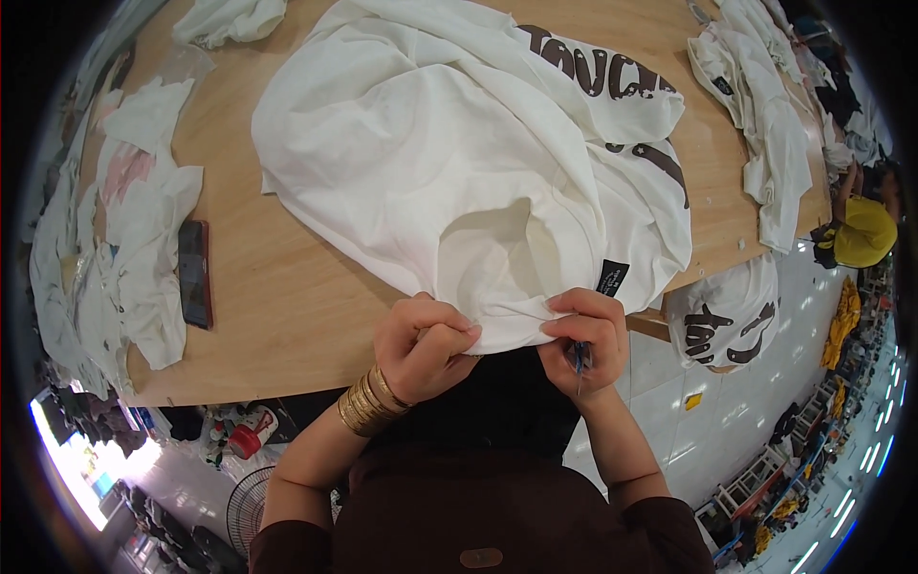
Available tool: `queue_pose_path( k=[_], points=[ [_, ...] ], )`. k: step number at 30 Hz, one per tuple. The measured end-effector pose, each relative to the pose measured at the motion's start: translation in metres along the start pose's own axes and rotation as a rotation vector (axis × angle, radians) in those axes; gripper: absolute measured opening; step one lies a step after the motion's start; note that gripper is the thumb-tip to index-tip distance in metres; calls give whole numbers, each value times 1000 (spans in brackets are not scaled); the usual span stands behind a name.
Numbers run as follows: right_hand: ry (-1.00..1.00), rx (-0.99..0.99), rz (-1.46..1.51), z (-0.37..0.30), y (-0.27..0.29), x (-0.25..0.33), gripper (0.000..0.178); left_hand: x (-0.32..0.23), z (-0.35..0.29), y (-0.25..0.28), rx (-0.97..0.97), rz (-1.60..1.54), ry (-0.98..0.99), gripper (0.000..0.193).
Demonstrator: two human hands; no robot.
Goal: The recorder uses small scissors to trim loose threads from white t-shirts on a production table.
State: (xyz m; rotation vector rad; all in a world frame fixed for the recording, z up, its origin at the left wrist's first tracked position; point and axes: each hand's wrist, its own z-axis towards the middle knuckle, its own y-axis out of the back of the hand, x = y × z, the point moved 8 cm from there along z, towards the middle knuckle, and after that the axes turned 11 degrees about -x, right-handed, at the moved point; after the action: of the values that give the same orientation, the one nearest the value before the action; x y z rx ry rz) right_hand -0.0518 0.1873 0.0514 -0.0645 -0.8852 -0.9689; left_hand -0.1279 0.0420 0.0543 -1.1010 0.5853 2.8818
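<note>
A white shirt (382, 143) with dark brown printing lies bunched across the table in front of me. Its round ribbed opening (512, 333) faces me at the table's near edge. My left hand (421, 346), with gold bangles at the wrist, pinches the rim of this opening on the left. On the right, my right hand (588, 337) pinches the same rim, a short stretch of fabric spanning between them. A small blue and metal tool (580, 360), perhaps thread snips, sits within the right hand's fingers, mostly hidden. A black label (613, 277) shows beside that hand.
The wooden table (258, 316) carries white garments (143, 220) and a phone (195, 275) at left, more white garments (760, 115) at right. Below its right edge is a printed white bundle (724, 311). A fan (251, 502) stands lower left; a person in yellow (865, 234) is far right.
</note>
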Motion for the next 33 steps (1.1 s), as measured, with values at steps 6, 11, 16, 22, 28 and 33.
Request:
queue_pose_path(
  k=[6,11,16,22,28,33],
  points=[
    [29,55,34,-3,1,4,24,-4,4,0,39,-18,-25,25],
    [29,72,47,-4,1,5,24,-5,2,-1,57,-33,-54,25],
    [58,78,36,-2,4,9,24,-6,0,-1,74,-23,-46,27],
    [88,77,49,-4,6,13,25,-9,2,1,57,19,-55,27],
    [109,70,48,-5,7,15,25,-11,1,3,53,27,-66,26],
    [97,70,61,-7,6,14,24,-10,-1,1,53,33,-47,27]
  ],
)
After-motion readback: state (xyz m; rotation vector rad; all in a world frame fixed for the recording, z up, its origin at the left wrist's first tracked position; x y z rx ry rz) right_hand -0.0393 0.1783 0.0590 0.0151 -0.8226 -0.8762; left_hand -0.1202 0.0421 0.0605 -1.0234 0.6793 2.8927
